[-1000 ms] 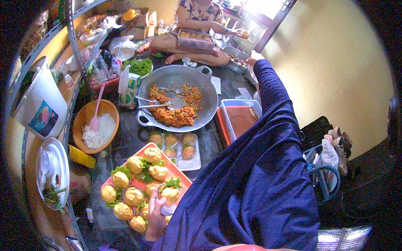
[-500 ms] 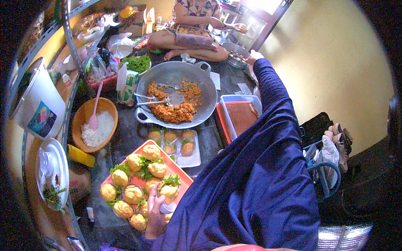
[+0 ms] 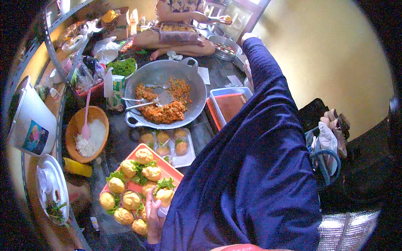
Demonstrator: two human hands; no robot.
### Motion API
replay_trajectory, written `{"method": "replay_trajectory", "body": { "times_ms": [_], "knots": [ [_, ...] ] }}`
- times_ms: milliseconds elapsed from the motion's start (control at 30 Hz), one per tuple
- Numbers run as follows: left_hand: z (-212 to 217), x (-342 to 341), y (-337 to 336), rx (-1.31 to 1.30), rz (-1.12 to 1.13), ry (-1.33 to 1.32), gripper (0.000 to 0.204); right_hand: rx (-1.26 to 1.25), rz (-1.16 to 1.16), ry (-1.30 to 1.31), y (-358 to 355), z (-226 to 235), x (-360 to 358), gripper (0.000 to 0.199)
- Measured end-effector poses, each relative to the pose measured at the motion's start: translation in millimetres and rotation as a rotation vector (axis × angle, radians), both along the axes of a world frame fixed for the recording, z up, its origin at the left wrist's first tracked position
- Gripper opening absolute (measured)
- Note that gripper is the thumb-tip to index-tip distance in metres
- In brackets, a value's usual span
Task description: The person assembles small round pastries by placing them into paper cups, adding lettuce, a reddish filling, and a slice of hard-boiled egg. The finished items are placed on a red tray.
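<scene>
My left hand [image 3: 155, 215] is closed around a golden choux puff [image 3: 164, 196] with a lettuce leaf, seated in a pale paper cup. It is at the near right side of an orange tray [image 3: 171, 173], which carries several similar puffs [image 3: 132, 201] with lettuce. My right arm reaches far forward along the wall side. My right hand [image 3: 249, 37] is near a round metal pan [image 3: 225, 49]; its fingers are mostly hidden, so what it touches cannot be made out.
A large wok [image 3: 197, 90] holds orange-brown filling and spoons. Beside it are a plastic tub [image 3: 230, 106], a clear pack [image 3: 186, 161] of puffs, and a wooden bowl [image 3: 102, 131] with white contents and a pink spoon [image 3: 86, 129]. A seated person [image 3: 180, 16] holds a container [image 3: 178, 35].
My right hand has gone a little farther forward. My view has shifted, so most things sit slightly more to the left. The left hand still holds the puff.
</scene>
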State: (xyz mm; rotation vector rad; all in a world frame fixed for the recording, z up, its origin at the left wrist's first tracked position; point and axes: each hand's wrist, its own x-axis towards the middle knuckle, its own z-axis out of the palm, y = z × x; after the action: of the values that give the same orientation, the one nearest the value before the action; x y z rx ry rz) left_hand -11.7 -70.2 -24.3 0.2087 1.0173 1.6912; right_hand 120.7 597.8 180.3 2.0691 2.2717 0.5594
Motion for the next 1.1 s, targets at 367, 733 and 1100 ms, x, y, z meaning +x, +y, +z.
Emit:
{"method": "replay_trajectory", "body": {
  "times_ms": [367, 733, 1100],
  "knots": [
    [-5.1, 0.6, -0.4, 0.007, 0.000, 0.012, 0.063, -0.022, 0.061, 0.073, -6.5, -18.6, 4.4, 0.040],
    [-4.3, 2.2, -1.0, 0.027, 0.014, -0.018, 0.062, -0.072, 0.035, 0.053, -33.9, -9.1, 3.9, 0.045],
    [-7.2, 3.4, -1.8, 0.023, 0.026, -0.027, 0.062, -0.095, 0.104, 0.054, -35.1, -19.4, -2.6, 0.040]
  ]
}}
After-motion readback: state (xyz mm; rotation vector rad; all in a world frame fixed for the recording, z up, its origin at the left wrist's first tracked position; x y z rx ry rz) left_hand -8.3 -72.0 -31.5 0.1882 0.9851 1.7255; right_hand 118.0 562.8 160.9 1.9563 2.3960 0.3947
